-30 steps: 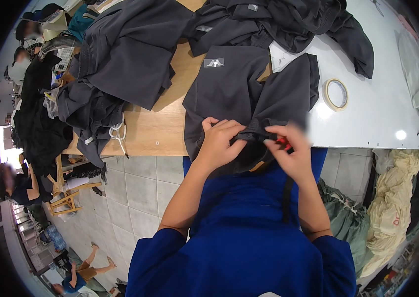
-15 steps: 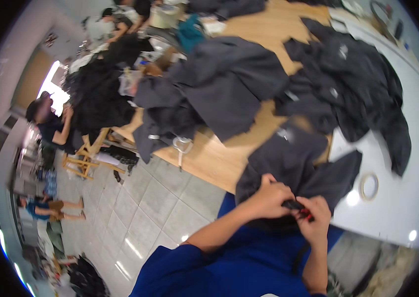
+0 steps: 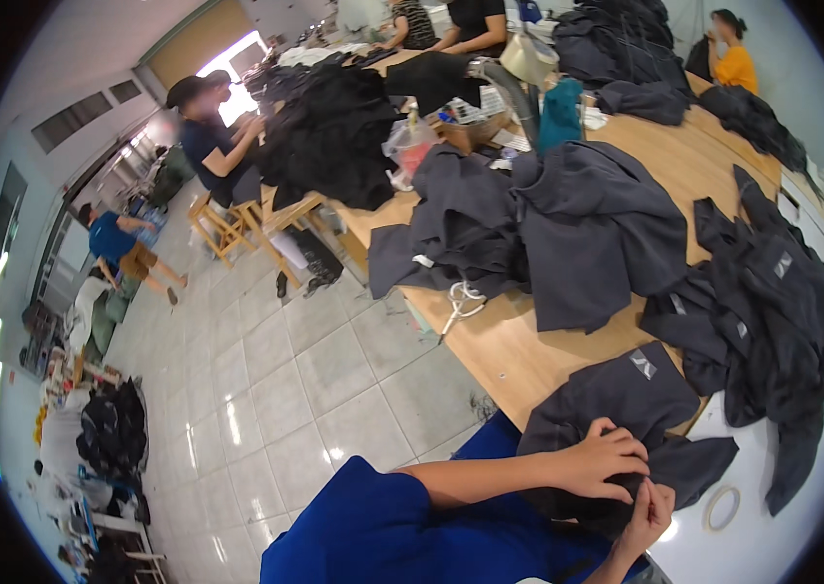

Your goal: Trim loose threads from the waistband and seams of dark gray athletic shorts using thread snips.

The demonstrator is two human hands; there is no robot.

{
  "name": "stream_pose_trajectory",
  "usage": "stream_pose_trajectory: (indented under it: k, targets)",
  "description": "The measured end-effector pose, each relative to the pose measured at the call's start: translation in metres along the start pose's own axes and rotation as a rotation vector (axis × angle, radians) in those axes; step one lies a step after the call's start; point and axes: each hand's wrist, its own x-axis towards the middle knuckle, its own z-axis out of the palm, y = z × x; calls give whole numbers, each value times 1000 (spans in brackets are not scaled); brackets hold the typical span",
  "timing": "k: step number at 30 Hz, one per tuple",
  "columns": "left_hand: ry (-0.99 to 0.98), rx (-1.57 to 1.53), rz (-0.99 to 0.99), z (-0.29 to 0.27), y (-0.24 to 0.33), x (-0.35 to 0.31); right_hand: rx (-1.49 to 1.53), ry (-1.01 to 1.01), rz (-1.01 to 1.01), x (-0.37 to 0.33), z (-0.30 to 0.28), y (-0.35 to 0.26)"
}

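Note:
A dark grey garment [image 3: 616, 394] with a small light patch lies at the table's near edge and hangs toward my lap. My left hand [image 3: 599, 461] rests on it, fingers curved, with a fold of the dark cloth between thumb and fingers. Just right of it, my right hand [image 3: 649, 516] is closed, thumb and forefinger pinched together close to the left fingertips. What the right fingers hold is too small or hidden to make out.
White scissors [image 3: 463, 304] lie near the wooden table's [image 3: 490, 341] left edge, beside piled grey garments [image 3: 597, 229]. A tape roll [image 3: 721, 508] sits on the white surface at right, below more dark garments [image 3: 772, 302]. Co-workers [image 3: 217, 141] are around the far end.
The view has swung left, so the scene sits further right and more floor shows. The small black and red thing seen at my right hand is out of sight. My hands have drawn closer together.

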Motion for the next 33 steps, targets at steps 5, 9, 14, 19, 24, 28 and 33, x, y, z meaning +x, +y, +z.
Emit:
stream_pose_trajectory:
  k: [5,9,14,19,24,28,33]
  targets:
    - [-73,17,-46,10,-12,-6,-23,-72,79,4,-3,3]
    - [-41,100,-62,18,-23,-15,-57,-7,89,8,-4,3]
    - [35,6,5,9,1,-6,33,31,93,2,-1,3]
    - [65,-28,92,22,1,-2,56,11,39,-6,0,-9]
    - [32,-254,-147,14,-2,-2,126,56,211,-12,-6,-18]
    - [109,-290,-221,0,-8,5,208,-30,270,-12,-2,-11]
    - [50,-209,-435,-9,-18,4,292,-61,267,-2,2,-17]
